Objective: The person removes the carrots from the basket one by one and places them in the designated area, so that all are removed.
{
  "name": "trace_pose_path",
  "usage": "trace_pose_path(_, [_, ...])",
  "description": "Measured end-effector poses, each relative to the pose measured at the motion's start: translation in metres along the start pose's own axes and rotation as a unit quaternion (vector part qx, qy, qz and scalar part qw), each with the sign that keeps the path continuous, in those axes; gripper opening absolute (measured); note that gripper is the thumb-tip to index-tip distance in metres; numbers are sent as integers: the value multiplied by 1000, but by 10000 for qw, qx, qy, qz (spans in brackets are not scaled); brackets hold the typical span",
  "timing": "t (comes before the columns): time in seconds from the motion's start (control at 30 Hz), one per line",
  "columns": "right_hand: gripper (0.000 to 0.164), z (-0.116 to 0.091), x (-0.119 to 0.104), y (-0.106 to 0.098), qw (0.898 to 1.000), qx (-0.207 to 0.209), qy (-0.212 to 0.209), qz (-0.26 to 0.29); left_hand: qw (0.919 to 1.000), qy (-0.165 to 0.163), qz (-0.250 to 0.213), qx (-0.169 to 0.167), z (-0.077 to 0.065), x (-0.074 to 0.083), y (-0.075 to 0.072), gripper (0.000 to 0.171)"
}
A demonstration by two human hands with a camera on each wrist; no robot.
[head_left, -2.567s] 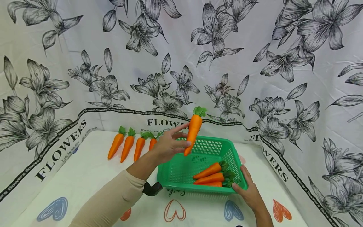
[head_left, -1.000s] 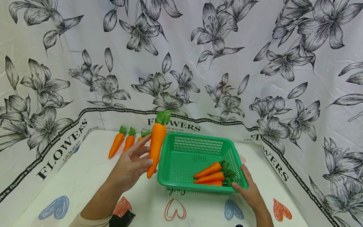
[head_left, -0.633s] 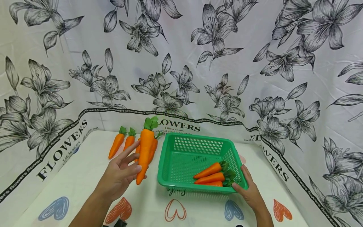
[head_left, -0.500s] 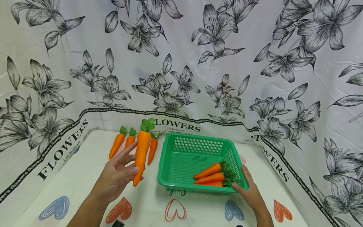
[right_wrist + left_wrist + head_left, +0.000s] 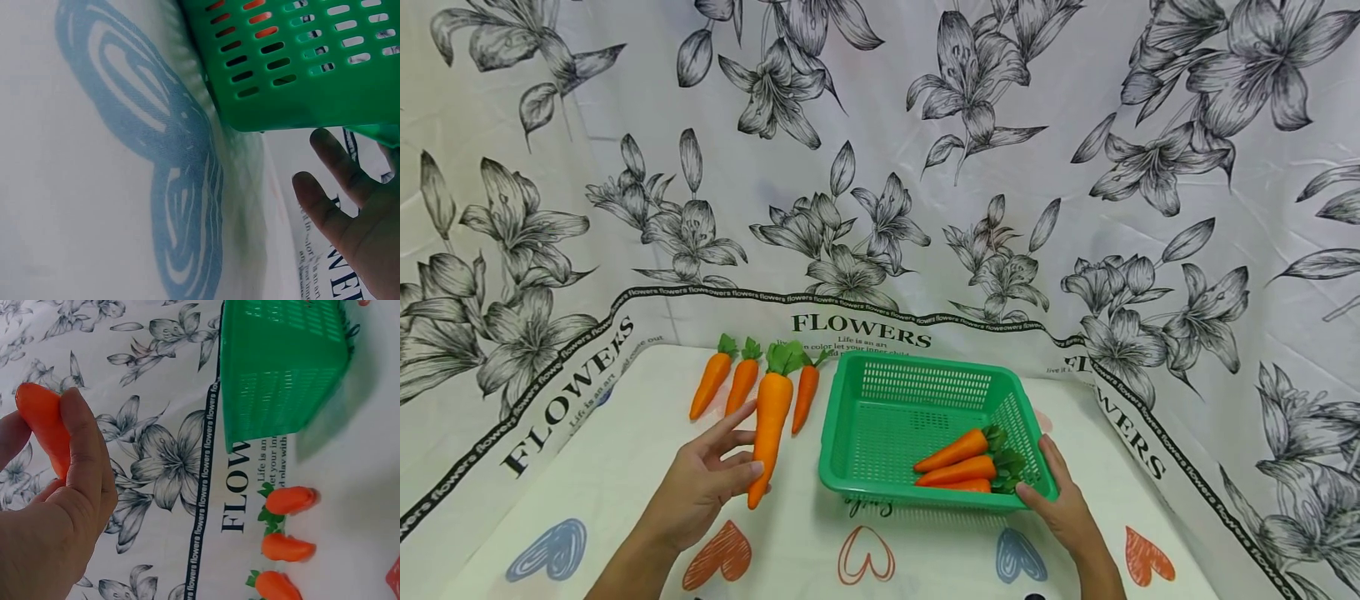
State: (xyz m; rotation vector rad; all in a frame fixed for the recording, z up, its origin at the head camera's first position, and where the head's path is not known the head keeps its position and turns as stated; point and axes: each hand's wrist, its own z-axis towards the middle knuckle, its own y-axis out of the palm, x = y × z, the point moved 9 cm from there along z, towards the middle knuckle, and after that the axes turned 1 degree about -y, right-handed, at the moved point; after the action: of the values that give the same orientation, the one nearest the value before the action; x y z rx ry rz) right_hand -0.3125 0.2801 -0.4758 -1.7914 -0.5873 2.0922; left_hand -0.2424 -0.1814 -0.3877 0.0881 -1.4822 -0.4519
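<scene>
My left hand [image 5: 688, 492] holds a carrot [image 5: 771, 421] by its lower part between thumb and fingers. This carrot is raised, leafy top up, in front of the row; in the left wrist view its orange tip [image 5: 40, 412] shows between thumb and fingers. My right hand [image 5: 1063, 508] holds the front right corner of a green plastic basket [image 5: 880, 492], thumb at the rim. In the right wrist view two straight fingers [image 5: 325, 203] lie outside the wall. Inside the basket's right part lie several carrots [image 5: 958, 469], leaves to the right.
Left of the basket lie a carrot [image 5: 710, 386] at the row's end, a second carrot [image 5: 742, 385] and another carrot [image 5: 806, 396], leaves toward the back. A white cloth with printed hearts [image 5: 867, 557] covers the table. A flower-printed curtain [image 5: 887, 250] closes off the back and sides.
My left hand has carried its carrot from above the basket leftward and down, toward the near side of the row. My right hand has stayed at the basket corner.
</scene>
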Motion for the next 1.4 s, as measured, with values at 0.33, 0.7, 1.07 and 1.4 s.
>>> trace_pose_path(0.33, [78,-1,-2,1,10000,-17,71,47,9923,-970,232,734,3,-42,-18,70])
trace_pose_path(0.7, [77,-2,-3,0,10000,-5,57,11,9847,-1398,542,888,3,-72,-30,73])
trace_pose_path(1.07, [78,-2,-10,0,9999,10,86,65,9773,-1734,708,989,1,-104,-41,75])
trace_pose_path(1.4, [77,0,1,2,9999,6,139,12,9693,-2018,895,1079,-3,-128,-55,78])
